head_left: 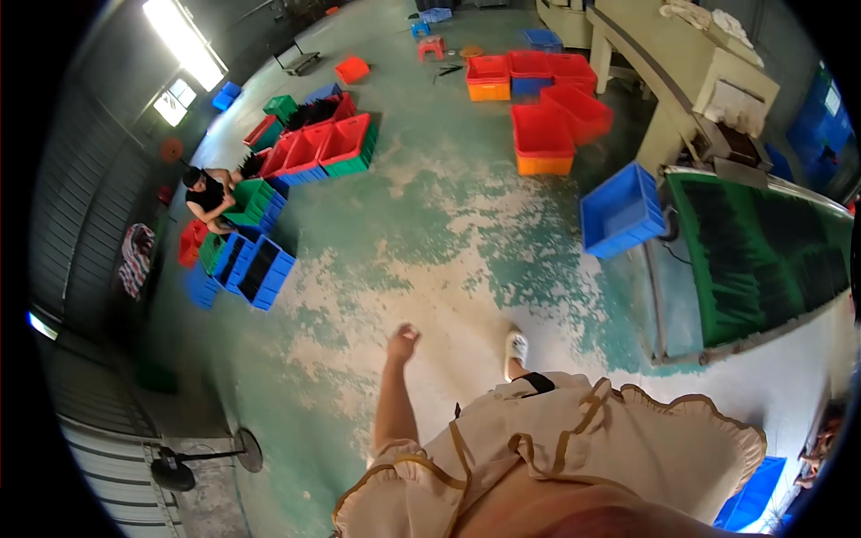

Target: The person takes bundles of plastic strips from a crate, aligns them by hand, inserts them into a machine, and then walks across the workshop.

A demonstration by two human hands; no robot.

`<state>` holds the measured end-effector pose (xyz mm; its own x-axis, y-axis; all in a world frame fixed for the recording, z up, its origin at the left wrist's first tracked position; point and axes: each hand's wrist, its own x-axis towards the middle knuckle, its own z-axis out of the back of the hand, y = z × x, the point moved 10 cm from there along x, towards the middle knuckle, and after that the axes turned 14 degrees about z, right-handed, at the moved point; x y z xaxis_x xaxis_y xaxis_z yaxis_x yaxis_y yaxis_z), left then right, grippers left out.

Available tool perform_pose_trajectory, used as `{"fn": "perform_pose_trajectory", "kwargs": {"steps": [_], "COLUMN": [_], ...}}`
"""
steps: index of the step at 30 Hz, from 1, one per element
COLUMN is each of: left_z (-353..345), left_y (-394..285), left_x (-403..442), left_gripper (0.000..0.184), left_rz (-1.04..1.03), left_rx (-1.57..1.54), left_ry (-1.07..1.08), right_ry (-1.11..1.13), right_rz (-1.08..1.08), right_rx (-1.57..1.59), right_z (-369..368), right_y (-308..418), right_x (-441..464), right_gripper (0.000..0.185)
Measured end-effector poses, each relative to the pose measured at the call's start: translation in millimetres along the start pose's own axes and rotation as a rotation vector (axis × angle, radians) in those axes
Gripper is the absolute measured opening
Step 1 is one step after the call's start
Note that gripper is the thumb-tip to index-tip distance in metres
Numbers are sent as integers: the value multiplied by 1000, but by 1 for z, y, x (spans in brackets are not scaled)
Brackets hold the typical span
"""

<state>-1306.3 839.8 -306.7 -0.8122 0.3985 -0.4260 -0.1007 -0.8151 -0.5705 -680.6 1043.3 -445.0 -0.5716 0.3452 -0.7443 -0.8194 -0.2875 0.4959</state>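
My left hand (404, 342) hangs over the worn green floor (430, 233), its fingers curled in, and whether it holds anything is too small to tell. Below it are my bare forearm and the cream garment (574, 430) with brown edging. One white shoe (516, 345) shows to the right of that hand. My right hand is out of the picture. Nearest on the right, a blue crate (621, 212) stands tilted beside a green surface (753, 251) bearing dark strands.
Red, green and blue crates (345, 143) stand at the left, where a person (211, 197) in black sits. More red and orange crates (543, 134) are ahead. A long beige machine (664, 81) is at the back right, a fan (249, 450) at the lower left.
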Motion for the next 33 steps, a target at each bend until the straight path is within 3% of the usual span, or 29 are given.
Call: {"fn": "perform_pose_trajectory", "kwargs": {"steps": [1, 4, 5, 6, 7, 8, 9, 10, 11, 12, 14, 17, 19, 21, 23, 25, 26, 27, 29, 31, 33], "left_z": [-15, -50, -52, -80, -97, -117, -102, -96, -92, -90, -91, -94, -89, -84, -62, -34, -14, 11, 70, 91, 107], "left_y": [6, 71, 94, 168, 223, 237, 192, 181, 192, 196, 185, 159, 136, 117, 87, 18, -34, -95, -243, -350, -451], "left_x": [15, 36, 29, 42, 43, 35, -4, -27, -36, -44, -35, 27, 92, 175, 264, 393, 456, 516, 596, 672, 711], "left_gripper": [44, 54, 56, 58, 49, 35, 32, 31, 31, 31, 31, 31, 31, 32, 33, 34, 35, 39, 45, 44, 43], "left_rz": [-43, 186, 307, 440, 334, 252, 114, 235, 425, 566, 689, 733, 713, 644, 481, 148, 44, 117, 109, -33, -105], "left_rx": [123, 134, 75, -76, -412, 94, 521, 501, 361, 276, 216, 199, 204, 256, 417, 684, 748, 646, 183, 64, -42], "left_ry": [-2, 151, 155, 183, 120, 331, 399, 431, 432, 436, 452, 464, 459, 446, 417, 254, 143, 126, 5, -64, -41], "right_ry": [23, 89, 104, 103, 96, 54, -26, -249, -298, -328, -550, -448, -366, -202, -140, -35, -86, -139, 57, -76, -150], "right_rz": [-2, 25, 45, 71, 93, 104, 157, 109, 382, 377, 651, 625, 707, 481, 621, 392, 313, 227, 443, 99, -66], "right_rx": [-32, -201, -267, -317, -341, -298, -251, 276, 172, 184, -14, 104, -18, 3, -261, -211, -77, 63, -609, -146, 62], "right_z": [21, 99, 132, 170, 210, 251, 289, 326, 359, 388, 440, 471, 468, 472, 470, 486, 498, 508, 507, 533, 546], "right_y": [8, 45, 71, 107, 150, 196, 229, 254, 293, 330, 413, 489, 496, 489, 462, 422, 403, 376, 350, 310, 288], "right_x": [18, 89, 111, 134, 156, 176, 213, 239, 283, 310, 352, 402, 467, 478, 510, 522, 526, 530, 555, 536, 534], "right_gripper": [38, 42, 44, 45, 46, 48, 42, 34, 23, 18, 18, 18, 20, 24, 30, 31, 30, 30, 27, 27, 26]}}
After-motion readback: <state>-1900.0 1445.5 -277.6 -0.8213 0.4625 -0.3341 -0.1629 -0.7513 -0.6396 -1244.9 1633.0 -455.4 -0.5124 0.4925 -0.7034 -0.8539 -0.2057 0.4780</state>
